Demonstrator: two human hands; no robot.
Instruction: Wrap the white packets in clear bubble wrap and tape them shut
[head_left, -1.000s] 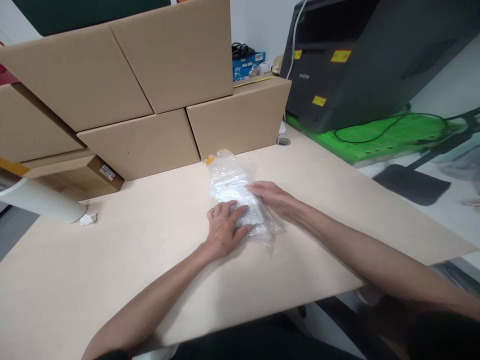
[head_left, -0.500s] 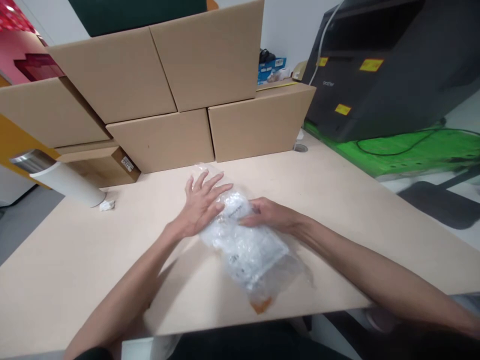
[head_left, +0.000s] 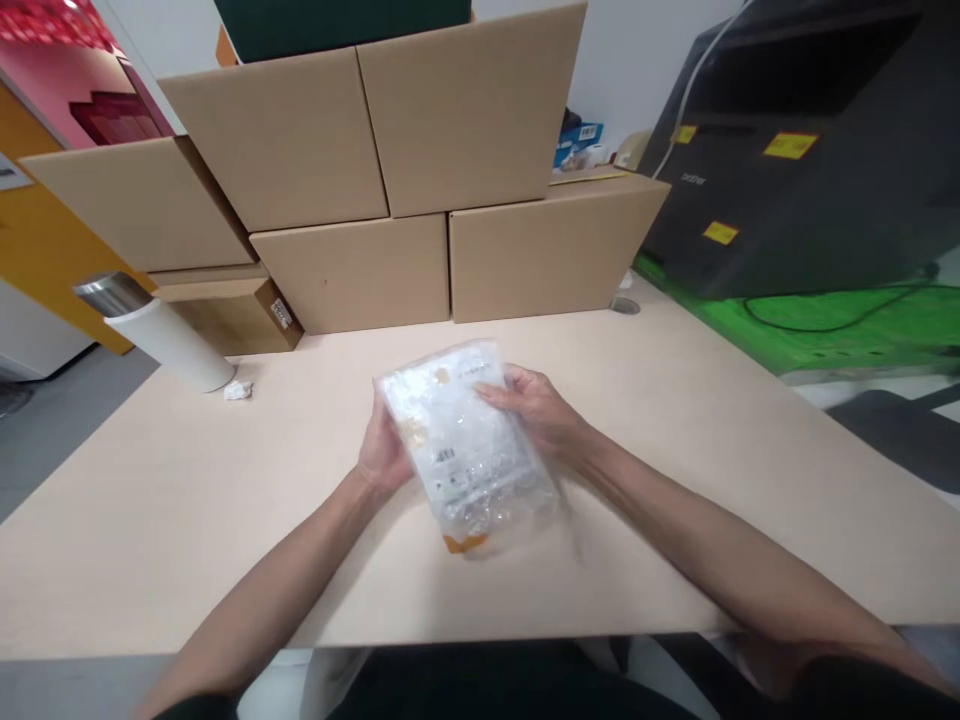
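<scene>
A clear plastic bag (head_left: pixel 469 450) with white, printed contents is between my hands, tilted over the middle of the table (head_left: pixel 300 480). At its lower end is an orange patch. My right hand (head_left: pixel 536 405) grips the bag's right edge, thumb on top and the other fingers mostly out of sight beneath. On the left side my left hand (head_left: pixel 386 445) supports the bag from under its edge; most of its fingers are hidden behind the plastic. The print on the bag is too blurred to read.
Stacked cardboard boxes (head_left: pixel 349 280) line the table's back edge. A white tumbler with a metal lid (head_left: pixel 176 340) stands at the left, near a crumpled white scrap (head_left: pixel 238 390). Back right, a dark machine (head_left: pixel 757 180) with yellow labels rests on a green surface (head_left: pixel 855 325).
My left hand has gone from lying spread on top of the bag to holding its left side from beneath. The bag now shows a flatter, broader face and is turned more upright.
</scene>
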